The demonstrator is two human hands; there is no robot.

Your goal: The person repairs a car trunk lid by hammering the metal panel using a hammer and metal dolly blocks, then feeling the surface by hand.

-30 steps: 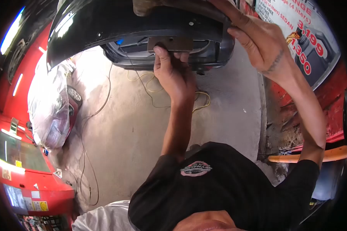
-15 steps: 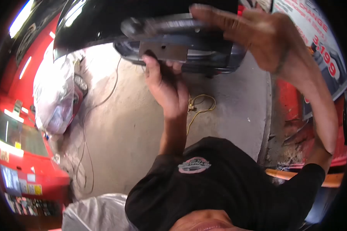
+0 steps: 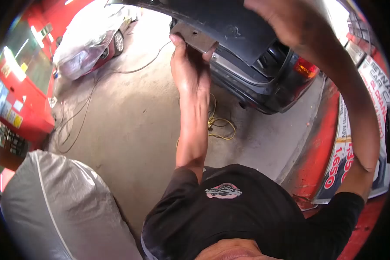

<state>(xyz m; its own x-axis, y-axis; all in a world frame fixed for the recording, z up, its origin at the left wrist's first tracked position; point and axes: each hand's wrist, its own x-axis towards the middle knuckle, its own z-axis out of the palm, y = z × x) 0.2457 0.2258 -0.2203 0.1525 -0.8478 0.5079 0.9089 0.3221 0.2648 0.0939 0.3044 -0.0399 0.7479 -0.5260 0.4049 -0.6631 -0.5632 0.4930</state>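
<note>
I have two hands raised in front of me. My left hand [image 3: 190, 69] is clamped on one flat, grey-brown block [image 3: 199, 40], its thumb [image 3: 176, 41] at one end and its fingers [image 3: 209, 55] curled round the other. The block shows one dark hole [image 3: 194, 33] and sits tilted, just at the lower edge of one dark panel [image 3: 234, 28]; I cannot tell whether the two touch. My right hand [image 3: 286, 21] is up over the panel's far side, blurred and partly cut off, so I cannot tell whether its fingers are apart or closed on something.

Below the panel is the end of one dark car [image 3: 264, 93], with one lit red-and-orange lamp [image 3: 307, 68] in view. On the floor [image 3: 151, 112] I count one yellow cord [image 3: 210, 123] lying in loops and at least one dark cable [image 3: 134, 71] winding off to my left. One car under pale plastic [image 3: 84, 39] stands there, one of its wheels [image 3: 118, 42] showing, and one silver-grey cover [image 3: 80, 203] bulges nearer me. One printed board [image 3: 343, 149] leans to my right. My black shirt [image 3: 247, 216] carries one logo [image 3: 223, 191].
</note>
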